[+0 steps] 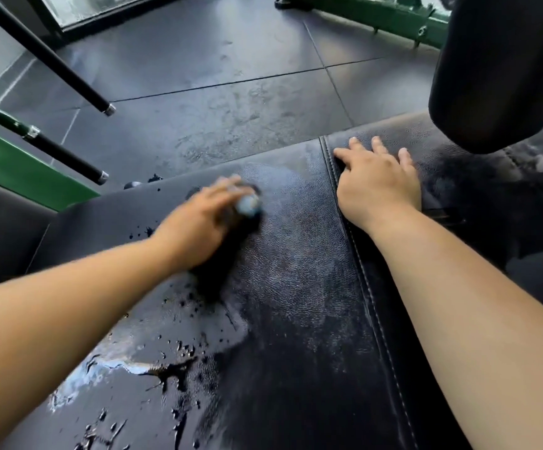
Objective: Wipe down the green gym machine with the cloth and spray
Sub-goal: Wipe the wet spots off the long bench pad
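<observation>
My left hand lies palm down on a dark cloth and presses it onto the wet black seat pad of the green gym machine; the hand is motion-blurred. A pale bluish patch shows at its fingertips. Streaks and droplets of liquid cover the near left part of the pad. My right hand rests flat, fingers spread, on the adjoining black pad across the stitched seam. No spray bottle is in view.
A thick black padded roller hangs over the right pad. Green frame parts with black handle bars stand at the left, and another green beam lies on the far floor. Dark rubber floor tiles stretch ahead.
</observation>
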Available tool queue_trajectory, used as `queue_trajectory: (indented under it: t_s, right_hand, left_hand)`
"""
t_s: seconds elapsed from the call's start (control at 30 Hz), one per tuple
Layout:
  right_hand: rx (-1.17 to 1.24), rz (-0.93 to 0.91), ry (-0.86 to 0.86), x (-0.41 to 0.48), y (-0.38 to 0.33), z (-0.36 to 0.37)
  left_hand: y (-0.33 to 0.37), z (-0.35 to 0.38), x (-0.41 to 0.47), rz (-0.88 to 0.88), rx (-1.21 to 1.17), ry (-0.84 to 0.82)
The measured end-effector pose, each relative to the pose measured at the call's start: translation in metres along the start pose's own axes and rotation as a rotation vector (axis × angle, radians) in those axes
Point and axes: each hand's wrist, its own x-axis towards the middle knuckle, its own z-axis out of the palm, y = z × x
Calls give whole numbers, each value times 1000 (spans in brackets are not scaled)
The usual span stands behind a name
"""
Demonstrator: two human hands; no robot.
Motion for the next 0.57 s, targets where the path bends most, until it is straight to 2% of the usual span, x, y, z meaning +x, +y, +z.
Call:
queue_trajectory:
  t_s: [0.07,0.1,0.13,0.23,0.3,0.33,0.4,0.47,0.57]
  right_hand:
    - [-3,-2,16,-1,-1,2]
    - [-1,-1,28,-1,0,3]
    - [5,1,36,-1,-1,3]
    - [3,9,53,-3,-1,4]
    - [-13,20,61,-1,-3,5]
    - [-21,34,63,0,-3,6]
    - [-41,54,62,2,-2,8]
    - [-67,48,57,4,-2,9]
    - [-92,48,50,5,-2,10]
  left_hand:
    - [-5,0,35,-440,-44,201]
    - [8,6,55,-582,-82,240]
    - [27,13,71,-601,-136,226]
    - [85,31,97,-228,-261,58]
    - [86,22,111,-80,-215,-74]
    - [76,14,122,-80,-141,-122]
    - [51,-1,142,-234,43,-166]
    - [41,-1,151,-366,122,-178]
    - [60,9,155,-277,4,-144]
